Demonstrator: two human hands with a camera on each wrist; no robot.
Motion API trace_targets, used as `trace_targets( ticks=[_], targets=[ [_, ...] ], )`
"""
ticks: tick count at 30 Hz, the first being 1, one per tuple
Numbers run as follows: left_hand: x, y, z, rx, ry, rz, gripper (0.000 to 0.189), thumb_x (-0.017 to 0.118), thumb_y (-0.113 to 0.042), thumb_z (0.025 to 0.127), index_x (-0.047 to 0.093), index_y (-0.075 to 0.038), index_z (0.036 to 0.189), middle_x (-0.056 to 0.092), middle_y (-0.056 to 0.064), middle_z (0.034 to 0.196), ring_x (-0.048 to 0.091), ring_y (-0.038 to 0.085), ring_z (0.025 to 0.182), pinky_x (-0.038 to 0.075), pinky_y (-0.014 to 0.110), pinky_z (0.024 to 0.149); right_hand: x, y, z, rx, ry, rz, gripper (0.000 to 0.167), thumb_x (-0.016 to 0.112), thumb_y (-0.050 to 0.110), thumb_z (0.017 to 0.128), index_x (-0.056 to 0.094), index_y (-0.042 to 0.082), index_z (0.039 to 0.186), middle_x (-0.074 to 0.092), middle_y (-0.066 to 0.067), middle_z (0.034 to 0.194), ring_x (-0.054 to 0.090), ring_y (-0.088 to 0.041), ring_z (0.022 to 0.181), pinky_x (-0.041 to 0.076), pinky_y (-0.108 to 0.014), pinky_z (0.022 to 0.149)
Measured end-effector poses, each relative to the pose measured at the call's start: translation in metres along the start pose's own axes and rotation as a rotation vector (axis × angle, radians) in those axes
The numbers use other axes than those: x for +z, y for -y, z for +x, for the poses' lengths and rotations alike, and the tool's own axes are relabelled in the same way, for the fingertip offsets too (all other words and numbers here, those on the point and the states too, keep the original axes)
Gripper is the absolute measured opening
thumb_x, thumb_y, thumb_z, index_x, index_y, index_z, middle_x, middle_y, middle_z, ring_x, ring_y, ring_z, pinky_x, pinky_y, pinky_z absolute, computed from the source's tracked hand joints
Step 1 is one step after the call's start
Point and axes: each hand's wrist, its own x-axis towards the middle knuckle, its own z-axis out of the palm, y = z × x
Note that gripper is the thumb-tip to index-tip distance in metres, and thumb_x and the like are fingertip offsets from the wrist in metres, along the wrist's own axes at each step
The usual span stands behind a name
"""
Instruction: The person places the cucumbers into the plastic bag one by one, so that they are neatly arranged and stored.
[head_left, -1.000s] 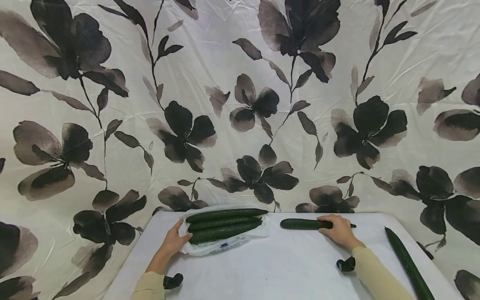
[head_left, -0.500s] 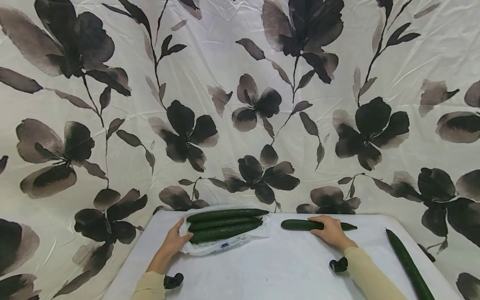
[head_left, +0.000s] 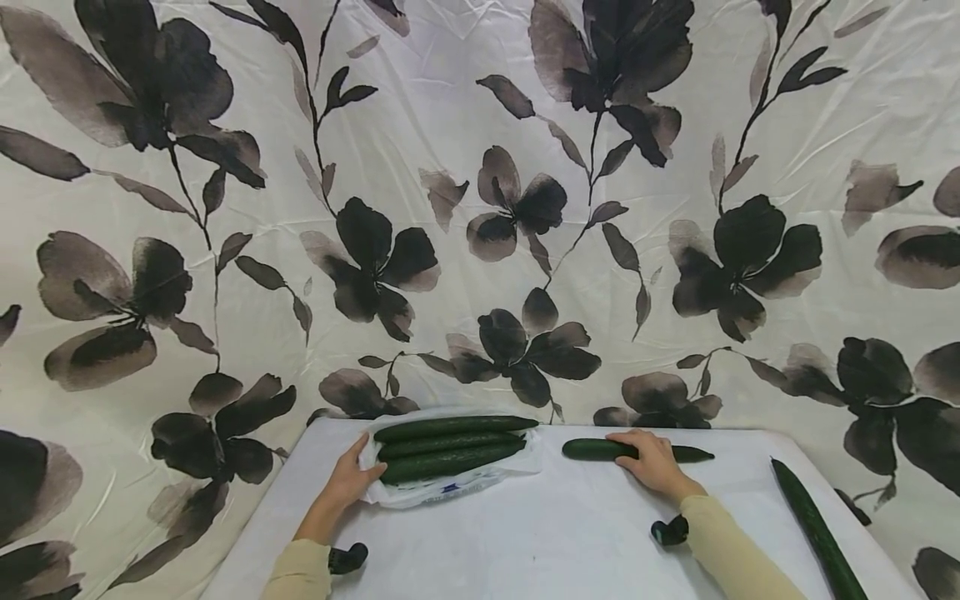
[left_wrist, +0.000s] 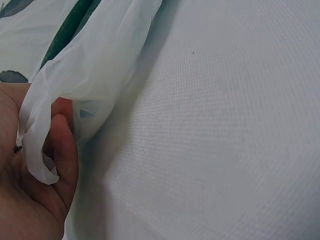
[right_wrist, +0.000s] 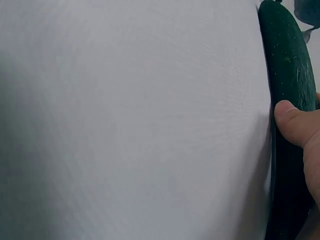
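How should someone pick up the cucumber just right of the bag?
Probably take the cucumber around its middle, coming from above and closing on its two long sides: it lies flat, long and slim, narrowing to one tip, so a central hold should balance.

Right hand [head_left: 651, 462] slid left along cucumber [head_left: 592, 450], grip's nearer middle now, way more of pointed end [head_left: 693, 454] showing.

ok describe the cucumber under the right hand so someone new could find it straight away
Find the white table, then its far edge, where a plastic bag lies. Just right of that bag is the held cucumber, lying roughly parallel to the edge. Unlike the three bagged cucumbers and the slanting cucumber farther right, it has the right hand gripping it.
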Motion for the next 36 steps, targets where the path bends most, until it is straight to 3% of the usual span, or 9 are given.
trace_targets(
  ticks=[10,17,36],
  targets=[
    [0.0,0.002,0.003,0.016,0.003,0.003,0.079,0.065,-0.009,0.092,0.015,0.007,0.152,0.018,0.034,0.152,0.019,0.05,0.138,0.02,0.058,0.111,-0.001,0.01,-0.003,-0.031,-0.045,0.012,0.043,0.076,0.014,0.084,0.067,0.018,0.126,0.058,0.002,0.099,0.054,-0.025,0.099,0.03,-0.053,0.082],
    [-0.001,0.004,0.001,0.022,0.02,0.0,0.079,0.064,-0.01,0.093,0.014,0.006,0.152,0.017,0.035,0.152,0.017,0.05,0.139,0.018,0.058,0.112,0.002,0.026,0.001,-0.084,-0.065,-0.016,0.044,0.077,0.014,0.083,0.068,0.019,0.126,0.057,0.001,0.102,0.049,-0.022,0.093,0.028,-0.045,0.076],
    [-0.001,0.001,-0.003,0.02,0.021,0.007,0.078,0.064,-0.011,0.093,0.016,0.005,0.152,0.017,0.035,0.152,0.015,0.05,0.139,0.018,0.06,0.111,0.011,0.09,0.026,-0.153,-0.139,0.022,0.046,0.078,0.012,0.082,0.068,0.024,0.125,0.058,-0.003,0.104,0.049,-0.025,0.096,0.028,-0.049,0.08]
  ],
)
